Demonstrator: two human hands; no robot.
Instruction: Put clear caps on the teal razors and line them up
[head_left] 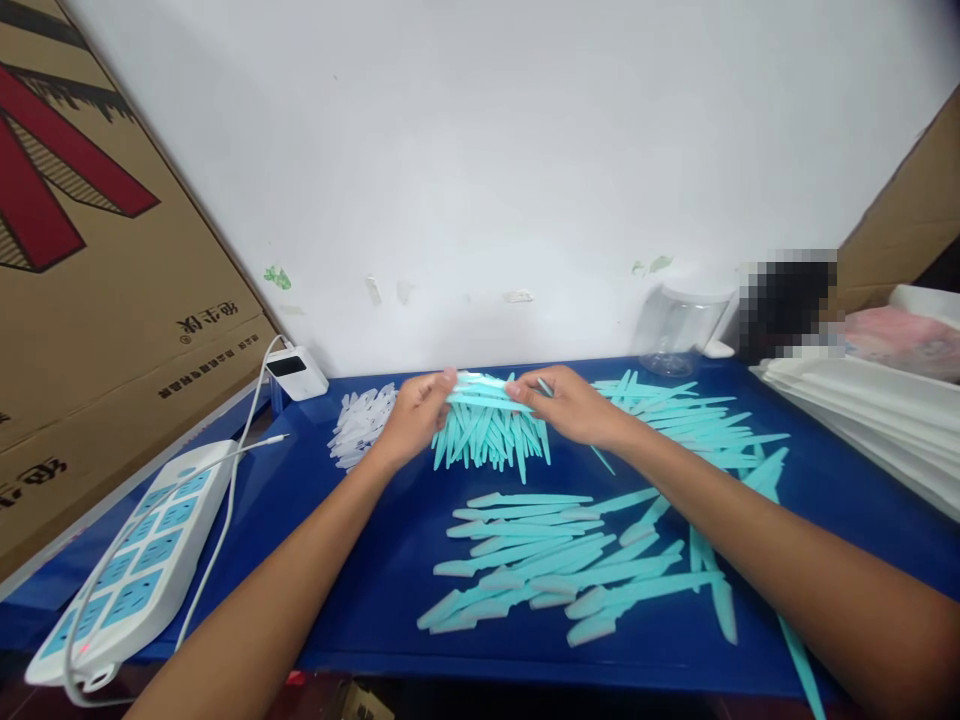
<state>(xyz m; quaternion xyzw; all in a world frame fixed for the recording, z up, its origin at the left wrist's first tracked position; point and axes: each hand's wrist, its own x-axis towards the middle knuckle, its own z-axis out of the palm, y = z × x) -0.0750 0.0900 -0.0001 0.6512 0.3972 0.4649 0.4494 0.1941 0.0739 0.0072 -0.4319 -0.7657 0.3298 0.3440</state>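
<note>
A white power strip (131, 570) lies at 8 o'clock on the blue counter (375, 560). At 12 o'clock, the left hand (415, 412) and right hand (571, 403) pinch a bundle of teal sticks (487, 430) between them; loose teal sticks (547, 565) lie nearer.

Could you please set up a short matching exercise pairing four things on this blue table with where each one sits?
Things:
1. power strip
2. clear jar
3. bundle of teal sticks
4. small white pieces

Places:
A. held between left hand and right hand
B. far right, by the wall
C. near left edge
D. just left of the left hand

Pairs: 1-C, 2-B, 3-A, 4-D
</note>
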